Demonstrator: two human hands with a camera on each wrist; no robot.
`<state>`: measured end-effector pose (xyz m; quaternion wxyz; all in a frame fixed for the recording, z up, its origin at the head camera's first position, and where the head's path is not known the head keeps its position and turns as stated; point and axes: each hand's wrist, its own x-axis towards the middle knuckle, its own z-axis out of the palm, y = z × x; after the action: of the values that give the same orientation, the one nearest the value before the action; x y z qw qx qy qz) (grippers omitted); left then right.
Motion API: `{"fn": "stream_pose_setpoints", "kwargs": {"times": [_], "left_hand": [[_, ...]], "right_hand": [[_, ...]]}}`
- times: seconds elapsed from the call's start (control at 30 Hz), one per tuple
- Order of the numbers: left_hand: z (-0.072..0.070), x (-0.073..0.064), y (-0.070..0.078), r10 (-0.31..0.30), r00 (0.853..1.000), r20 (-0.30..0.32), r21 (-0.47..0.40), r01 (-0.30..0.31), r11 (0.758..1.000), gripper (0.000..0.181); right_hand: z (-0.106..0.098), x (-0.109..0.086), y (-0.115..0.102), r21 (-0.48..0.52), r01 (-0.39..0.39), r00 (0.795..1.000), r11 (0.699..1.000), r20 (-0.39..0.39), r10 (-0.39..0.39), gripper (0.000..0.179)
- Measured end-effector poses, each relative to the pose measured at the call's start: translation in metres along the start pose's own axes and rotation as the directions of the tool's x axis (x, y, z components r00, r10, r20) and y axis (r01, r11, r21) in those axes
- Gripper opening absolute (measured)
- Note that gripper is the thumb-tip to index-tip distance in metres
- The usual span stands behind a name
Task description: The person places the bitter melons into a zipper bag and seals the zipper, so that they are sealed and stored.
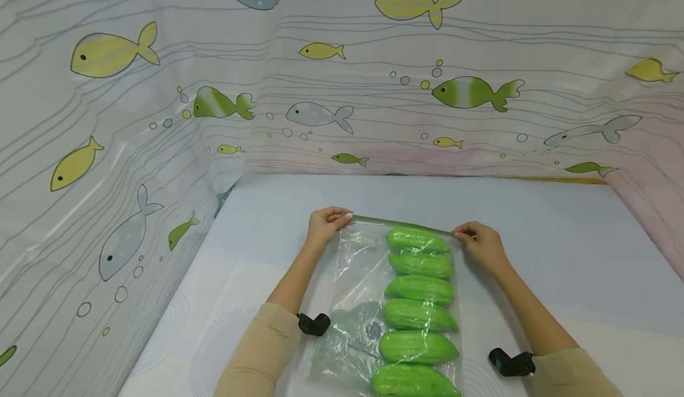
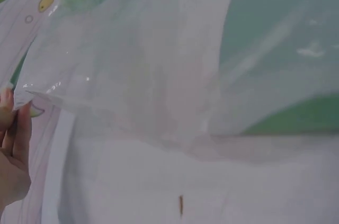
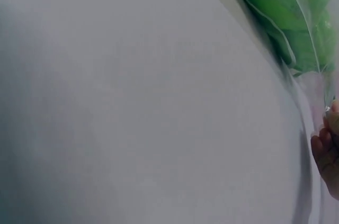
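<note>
A clear zip bag (image 1: 358,278) lies in the head view with a green zip strip (image 1: 401,224) along its far edge. Inside, several long, ribbed green vegetables (image 1: 422,290) with pointed ends form a column on the right; their exact kind cannot be told. My left hand (image 1: 325,226) pinches the left end of the strip, where a small white piece (image 1: 350,215) shows. At the strip's right end, my right hand (image 1: 483,244) pinches the bag's corner. Clear plastic (image 2: 132,65) fills much of the left wrist view. Green vegetables (image 3: 286,12) show through plastic in the right wrist view.
The bag rests on a pale tabletop (image 1: 256,207) with faint printed shapes. A fish-patterned sheet (image 1: 342,82) rises behind and on the left. Black wrist cameras (image 1: 314,324) sit on both forearms, flanking the bag.
</note>
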<state>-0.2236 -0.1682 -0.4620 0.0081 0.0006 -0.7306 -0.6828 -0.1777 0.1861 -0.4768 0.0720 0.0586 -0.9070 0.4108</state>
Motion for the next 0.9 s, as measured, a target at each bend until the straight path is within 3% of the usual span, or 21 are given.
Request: {"fn": "stream_pose_setpoints", "kwargs": {"times": [0.2, 0.53, 0.9], "left_hand": [[0.0012, -0.0003, 0.0, 0.063, 0.998, 0.02, -0.02, -0.062, 0.998, 0.015], [0.0021, 0.0001, 0.0017, 0.066, 0.998, 0.016, -0.002, -0.066, 0.998, 0.016], [0.0011, -0.0038, 0.0072, 0.114, 0.993, 0.019, 0.166, -0.115, 0.979, 0.013]], "right_hand": [[-0.0007, -0.0031, 0.0046, -0.002, 0.025, 0.999, 1.0, -0.03, -0.026, 0.01], [-0.0032, -0.0018, 0.009, -0.003, 0.081, 0.996, 0.997, -0.047, -0.081, 0.007], [-0.0046, -0.0014, 0.0081, 0.006, 0.069, 0.997, 0.998, -0.016, -0.069, 0.009]]}}
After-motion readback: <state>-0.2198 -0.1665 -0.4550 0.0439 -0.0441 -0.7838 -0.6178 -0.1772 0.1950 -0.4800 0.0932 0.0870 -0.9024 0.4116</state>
